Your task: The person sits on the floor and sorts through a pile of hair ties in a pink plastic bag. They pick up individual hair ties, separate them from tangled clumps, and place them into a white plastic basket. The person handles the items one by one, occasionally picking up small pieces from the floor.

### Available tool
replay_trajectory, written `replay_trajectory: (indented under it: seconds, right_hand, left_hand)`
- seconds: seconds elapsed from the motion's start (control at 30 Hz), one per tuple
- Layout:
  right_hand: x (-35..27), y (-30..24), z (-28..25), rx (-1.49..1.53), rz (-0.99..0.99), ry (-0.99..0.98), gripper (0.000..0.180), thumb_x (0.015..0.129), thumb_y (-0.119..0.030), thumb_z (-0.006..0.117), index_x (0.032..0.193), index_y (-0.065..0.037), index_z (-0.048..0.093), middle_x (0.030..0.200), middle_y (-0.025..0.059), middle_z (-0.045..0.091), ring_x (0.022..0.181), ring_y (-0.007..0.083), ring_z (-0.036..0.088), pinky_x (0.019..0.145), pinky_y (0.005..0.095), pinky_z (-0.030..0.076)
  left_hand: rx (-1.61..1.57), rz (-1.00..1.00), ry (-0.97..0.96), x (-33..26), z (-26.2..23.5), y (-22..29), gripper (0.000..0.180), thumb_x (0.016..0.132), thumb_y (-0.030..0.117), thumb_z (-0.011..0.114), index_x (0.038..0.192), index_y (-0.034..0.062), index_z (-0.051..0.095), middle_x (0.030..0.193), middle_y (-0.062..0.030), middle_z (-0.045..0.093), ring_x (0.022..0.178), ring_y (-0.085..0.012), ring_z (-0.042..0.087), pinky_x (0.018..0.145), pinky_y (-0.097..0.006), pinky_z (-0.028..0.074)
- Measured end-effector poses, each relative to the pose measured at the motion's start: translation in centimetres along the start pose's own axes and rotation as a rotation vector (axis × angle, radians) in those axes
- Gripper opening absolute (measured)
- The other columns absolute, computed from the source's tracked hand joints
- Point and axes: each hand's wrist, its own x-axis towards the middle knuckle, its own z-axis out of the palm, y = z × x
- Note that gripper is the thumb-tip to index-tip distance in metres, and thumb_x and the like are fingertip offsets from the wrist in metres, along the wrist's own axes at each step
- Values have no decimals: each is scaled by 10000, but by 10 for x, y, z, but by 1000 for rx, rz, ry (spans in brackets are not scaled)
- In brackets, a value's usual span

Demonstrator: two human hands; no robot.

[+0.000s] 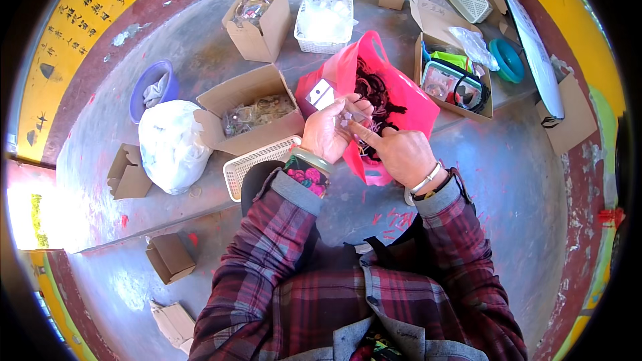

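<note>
My left hand [329, 128] is raised in front of me, fingers closed around a small clear packet [346, 119] with a white card [322, 93] sticking up behind it. My right hand [396, 151] is close beside it, its forefinger pointing at the packet and touching it. Both hands hover over a pink plastic bag [408, 103] with dark tangled items [374, 90] inside. My sleeves are plaid; a green bangle and a floral cuff sit on the left wrist, a white bracelet on the right.
An open cardboard box of clear packets [257, 112] and a white basket [257, 160] lie left of my hands. Farther left are a white bag [172, 144] and a blue bucket [150, 87]. Behind stand another box [257, 17], a white basket [324, 21] and a box with a green case [455, 77].
</note>
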Motion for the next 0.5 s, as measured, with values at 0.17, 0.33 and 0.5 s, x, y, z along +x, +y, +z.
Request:
replay_trajectory:
  seconds: [0.17,0.33,0.5]
  right_hand:
    - [-2,2,-5,-80,37,-72,590,803,-51,434,1323,-328,397,852,138,552,685,264,584,547,364,467]
    - [8,4,20,-141,-17,264,545,819,-123,468,1309,-349,389,1222,252,426,1039,415,504,732,411,512]
    - [11,2,35,-80,21,293,560,813,-111,474,1316,-338,382,1268,270,393,1116,464,449,802,449,499]
  left_hand:
    - [-30,-40,56,5,6,-5,312,927,147,395,1165,-47,446,1078,-202,563,1029,-298,544,910,-432,452]
    - [-11,-23,27,5,2,-2,323,933,175,398,1171,-39,444,1070,-213,564,1031,-313,550,926,-442,442]
    - [-46,-39,-48,2,2,-2,385,950,265,378,1167,-46,449,1076,-215,565,1035,-321,551,920,-440,440]
